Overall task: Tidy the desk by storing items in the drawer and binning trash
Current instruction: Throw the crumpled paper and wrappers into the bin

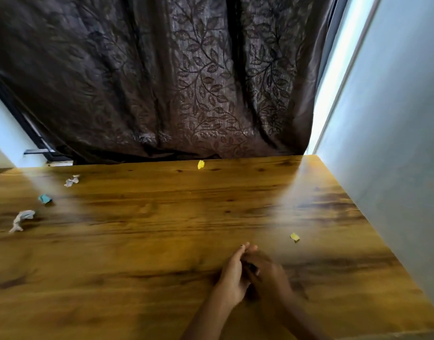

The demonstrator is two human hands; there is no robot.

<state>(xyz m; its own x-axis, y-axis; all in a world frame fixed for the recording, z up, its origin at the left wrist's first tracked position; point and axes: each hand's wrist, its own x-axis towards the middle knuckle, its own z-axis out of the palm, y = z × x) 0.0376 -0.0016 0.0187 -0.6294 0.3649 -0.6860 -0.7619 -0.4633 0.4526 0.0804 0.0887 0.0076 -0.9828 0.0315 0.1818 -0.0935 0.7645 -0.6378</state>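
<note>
A dark leaf-patterned curtain [186, 77] fills the upper frame above the glossy wood-grain surface [137, 266]. At lower centre, left hand [232, 278] and right hand [267, 276] press together; whether either grip is closed I cannot tell. Crumpled paper scraps lie far left [21, 219] and right [294, 237].

Counter [162, 241] middle open for passing; paper scraps [23, 218] clustered far left, yellow scrap [294, 237] near right wall [395, 168], curtain [186, 82] blocks back edge.
</note>
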